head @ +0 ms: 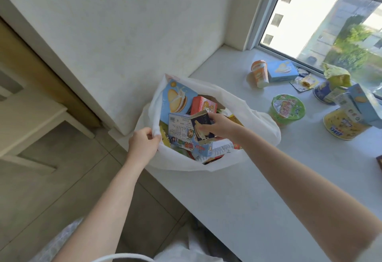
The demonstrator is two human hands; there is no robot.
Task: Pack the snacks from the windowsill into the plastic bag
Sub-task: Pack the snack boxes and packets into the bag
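A white plastic bag (256, 117) stands open at the left end of the white windowsill (268, 175), holding several snack boxes, among them a blue wafer box (175, 98) and a pink box (203, 104). My left hand (143, 143) pinches the bag's near left rim and holds it open. Over the bag's mouth, my right hand (221, 126) grips a dark blue snack packet (201, 127). More snacks lie on the sill to the right: an orange cup (259, 72), a light blue box (282, 70), a green noodle bowl (286, 109) and a yellow noodle bowl (345, 124).
The window (330, 28) runs along the far side of the sill. A yellow-green bag (337, 74), a dark blue bowl (321, 92) and blue cartons (359, 101) crowd the sill's right end. A white wall (124, 44) stands left of the bag, with tiled floor (62, 189) below.
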